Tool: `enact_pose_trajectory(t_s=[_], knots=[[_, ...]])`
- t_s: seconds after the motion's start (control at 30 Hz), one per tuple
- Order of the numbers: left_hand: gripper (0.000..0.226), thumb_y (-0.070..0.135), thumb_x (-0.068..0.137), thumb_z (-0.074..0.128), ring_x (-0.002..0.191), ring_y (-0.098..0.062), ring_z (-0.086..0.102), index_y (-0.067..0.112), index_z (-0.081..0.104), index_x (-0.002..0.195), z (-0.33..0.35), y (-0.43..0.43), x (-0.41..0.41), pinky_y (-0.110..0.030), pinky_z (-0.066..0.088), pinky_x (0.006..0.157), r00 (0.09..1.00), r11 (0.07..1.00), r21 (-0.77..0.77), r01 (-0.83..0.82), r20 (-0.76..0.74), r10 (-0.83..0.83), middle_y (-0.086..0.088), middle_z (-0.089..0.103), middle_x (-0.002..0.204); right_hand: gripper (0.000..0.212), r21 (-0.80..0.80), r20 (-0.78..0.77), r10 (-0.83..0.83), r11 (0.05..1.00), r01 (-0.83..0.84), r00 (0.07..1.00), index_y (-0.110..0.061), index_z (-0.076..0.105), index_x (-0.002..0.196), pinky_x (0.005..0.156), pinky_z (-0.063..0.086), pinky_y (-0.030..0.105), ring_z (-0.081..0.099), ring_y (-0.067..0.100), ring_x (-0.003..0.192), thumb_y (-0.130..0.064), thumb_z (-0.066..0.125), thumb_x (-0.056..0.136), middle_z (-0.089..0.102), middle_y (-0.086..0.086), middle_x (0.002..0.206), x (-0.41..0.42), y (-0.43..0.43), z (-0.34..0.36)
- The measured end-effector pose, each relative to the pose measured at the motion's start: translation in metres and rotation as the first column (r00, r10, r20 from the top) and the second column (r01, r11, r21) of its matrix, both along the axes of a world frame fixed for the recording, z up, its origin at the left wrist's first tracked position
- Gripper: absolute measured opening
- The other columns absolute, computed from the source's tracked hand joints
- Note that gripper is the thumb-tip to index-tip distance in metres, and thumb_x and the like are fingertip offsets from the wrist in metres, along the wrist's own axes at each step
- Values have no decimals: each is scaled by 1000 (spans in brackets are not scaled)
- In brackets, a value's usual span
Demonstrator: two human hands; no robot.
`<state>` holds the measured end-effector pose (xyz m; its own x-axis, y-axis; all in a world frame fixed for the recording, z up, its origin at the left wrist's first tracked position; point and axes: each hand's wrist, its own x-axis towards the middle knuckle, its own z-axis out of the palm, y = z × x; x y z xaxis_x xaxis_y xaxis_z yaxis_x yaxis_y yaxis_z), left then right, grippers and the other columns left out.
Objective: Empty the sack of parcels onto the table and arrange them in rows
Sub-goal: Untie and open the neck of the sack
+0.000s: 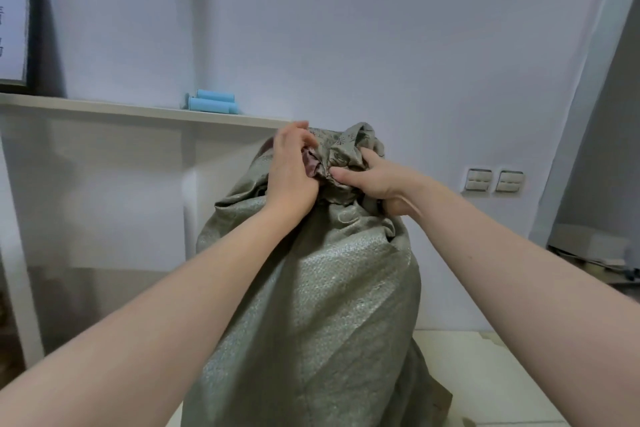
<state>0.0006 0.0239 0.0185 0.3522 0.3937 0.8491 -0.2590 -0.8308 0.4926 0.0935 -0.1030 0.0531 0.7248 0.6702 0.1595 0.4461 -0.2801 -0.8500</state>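
Note:
A tall grey-green woven sack (322, 305) stands upright in front of me, bulging and bunched shut at the top. My left hand (291, 170) grips the gathered neck from the left, fingers curled into the folds where a bit of pinkish material shows. From the right, my right hand (377, 180) pinches the same bunched neck. The parcels are hidden inside the sack. A pale surface (485, 374) shows at the sack's lower right.
A white shelf unit (138, 111) stands behind on the left, with light blue rolls (213, 102) and a framed picture (17, 31) on top. Wall switches (493, 180) sit to the right. Flat cardboard (588, 246) lies at the far right.

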Motion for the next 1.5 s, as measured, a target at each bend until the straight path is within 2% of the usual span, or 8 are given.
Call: enact_pose_trajectory(t_s=[0.13, 0.27, 0.37, 0.47, 0.93, 1.23, 1.4, 1.5], knots=[[79, 5, 70, 80, 100, 5, 41, 13, 40, 138, 5, -9, -8, 5, 27, 87, 950, 994, 62, 92, -304, -69, -4, 20, 148, 44, 1, 220, -104, 994, 106, 970, -15, 57, 120, 76, 59, 42, 68, 25, 85, -21, 76, 81, 68, 6, 103, -6, -10, 0], [88, 40, 77, 78, 134, -14, 37, 31, 29, 150, 29, -9, -29, -39, 32, 115, 903, 953, -74, 295, -305, -304, 1, 25, 153, 52, 103, 156, -236, 970, 222, 959, -16, 60, 124, 81, 58, 45, 69, 31, 93, -5, 76, 75, 69, 8, 108, 1, -16, -8], [123, 77, 58, 72, 149, -27, 3, 43, 1, 153, 30, 3, -32, -59, 13, 117, 890, 981, 49, -189, -412, 192, 3, -8, 162, 41, 170, 221, -292, 951, 259, 930, -22, 66, 108, 66, 53, 34, 66, 28, 85, 1, 69, 74, 71, 7, 100, -4, -22, -13], [155, 98, 31, 55, 148, -34, -15, 35, -27, 148, 16, 6, -34, -60, 2, 118, 725, 954, -163, -252, -685, 75, -4, -26, 160, 30, 213, 521, -346, 938, 273, 781, -14, 67, 94, 69, 43, 28, 62, 29, 92, 3, 59, 71, 68, 7, 96, -15, -31, -14], [124, 67, 57, 71, 150, -16, 12, 48, -12, 147, 61, -27, -18, -52, 15, 119, 973, 980, -148, 130, -171, -155, 9, 13, 163, 74, 568, 562, -498, 813, 130, 660, -24, 42, 137, 89, 43, 26, 60, 22, 114, 11, 44, 73, 65, 3, 126, -42, -56, 54], [103, 44, 75, 79, 146, -30, -25, 54, 8, 148, 12, -29, -13, -68, 9, 114, 857, 994, 112, 17, -514, 43, 6, -28, 159, 72, 203, 702, -270, 963, 179, 659, -23, 54, 140, 107, 34, 24, 52, 21, 129, 9, 50, 75, 59, 3, 137, -19, -61, -4], [90, 35, 75, 81, 148, -29, -15, 37, 30, 150, 3, -29, -2, -58, 6, 119, 911, 995, 102, -1, -411, 43, 6, 0, 162, 87, 296, 266, -39, 954, -44, 963, -23, 18, 153, 105, 44, 37, 60, 12, 114, -30, 69, 83, 61, -3, 122, -27, -59, 9], [103, 35, 72, 83, 150, -26, -9, 24, 22, 154, 0, -34, 0, -45, 2, 122, 927, 993, 117, 17, -374, 28, 3, 9, 163, 102, 327, 53, -317, 902, 283, 947, -23, 7, 155, 106, 40, 39, 50, 23, 123, -59, 67, 81, 45, 9, 137, -28, -55, 20]])
